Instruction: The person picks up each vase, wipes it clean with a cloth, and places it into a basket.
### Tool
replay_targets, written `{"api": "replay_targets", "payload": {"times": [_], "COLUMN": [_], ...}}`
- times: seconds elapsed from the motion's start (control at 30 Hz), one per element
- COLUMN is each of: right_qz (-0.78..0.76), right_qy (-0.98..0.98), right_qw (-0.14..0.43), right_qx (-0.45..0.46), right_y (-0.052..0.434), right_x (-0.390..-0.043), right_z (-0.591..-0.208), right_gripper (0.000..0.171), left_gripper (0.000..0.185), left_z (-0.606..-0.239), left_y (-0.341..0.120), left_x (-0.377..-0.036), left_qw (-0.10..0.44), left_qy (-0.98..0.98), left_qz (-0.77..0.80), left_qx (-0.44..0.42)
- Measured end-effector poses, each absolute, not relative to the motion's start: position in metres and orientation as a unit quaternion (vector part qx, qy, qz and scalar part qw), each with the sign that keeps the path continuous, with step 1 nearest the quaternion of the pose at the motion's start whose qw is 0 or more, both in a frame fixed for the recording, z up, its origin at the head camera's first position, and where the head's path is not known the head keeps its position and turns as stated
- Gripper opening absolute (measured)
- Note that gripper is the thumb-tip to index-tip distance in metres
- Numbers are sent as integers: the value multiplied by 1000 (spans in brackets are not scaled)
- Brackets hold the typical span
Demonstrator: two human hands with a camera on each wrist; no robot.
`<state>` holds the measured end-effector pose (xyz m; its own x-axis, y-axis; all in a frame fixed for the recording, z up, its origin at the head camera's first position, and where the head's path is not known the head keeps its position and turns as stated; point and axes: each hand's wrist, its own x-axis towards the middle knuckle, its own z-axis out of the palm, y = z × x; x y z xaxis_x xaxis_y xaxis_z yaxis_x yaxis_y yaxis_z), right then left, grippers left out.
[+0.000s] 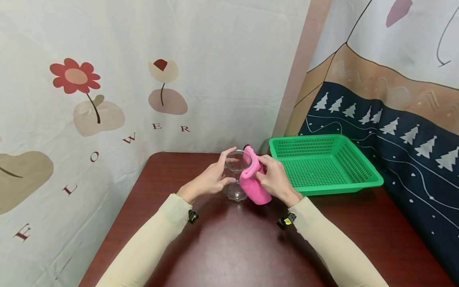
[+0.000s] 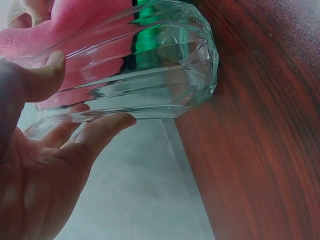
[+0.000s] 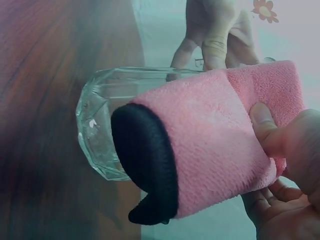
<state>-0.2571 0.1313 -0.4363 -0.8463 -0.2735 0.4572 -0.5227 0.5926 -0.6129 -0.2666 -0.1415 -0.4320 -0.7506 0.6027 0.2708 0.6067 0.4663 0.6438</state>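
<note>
Between my hands is a clear glass vase (image 1: 235,191) with faceted sides, its round mouth facing up in the head view. Its base (image 2: 202,65) is close to the tabletop; whether it touches, I cannot tell. My left hand (image 1: 211,175) holds the vase from the left, thumb and fingers spread around its side. In my right hand (image 1: 274,175) is a folded pink cloth (image 3: 205,135), fuzzy, with a black part (image 3: 142,150) at one end. The thumb presses on the cloth, which lies against the vase's right side and partly hides it.
A green plastic basket (image 1: 362,187) with slotted walls stands at the back right of the dark red-brown table (image 1: 229,247). Behind the table hangs a pale printed curtain (image 1: 229,71), and a navy tree-patterned cloth (image 1: 405,159) covers the right side.
</note>
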Motion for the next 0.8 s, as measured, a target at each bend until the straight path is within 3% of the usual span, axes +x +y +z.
{"api": "replay_targets", "payload": {"times": [0.3,0.57,0.8], "right_qz": [414,471,502], "right_qy": [-868,-841,-828], "right_qw": [132,70,95], "right_qx": [240,257,230], "right_y": [134,134,123], "right_x": [-256,-255,-251], "right_z": [-435,-442,-452], "right_gripper": [40,49,54], "left_gripper": [102,103,104], "left_z": [-434,-433,-432], "left_y": [-141,-142,-141], "left_x": [-267,-266,-267], "left_qw": [-1,-2,-2], "left_qy": [-860,-860,-859], "left_qz": [-370,-373,-375], "left_qx": [-351,-349,-348]}}
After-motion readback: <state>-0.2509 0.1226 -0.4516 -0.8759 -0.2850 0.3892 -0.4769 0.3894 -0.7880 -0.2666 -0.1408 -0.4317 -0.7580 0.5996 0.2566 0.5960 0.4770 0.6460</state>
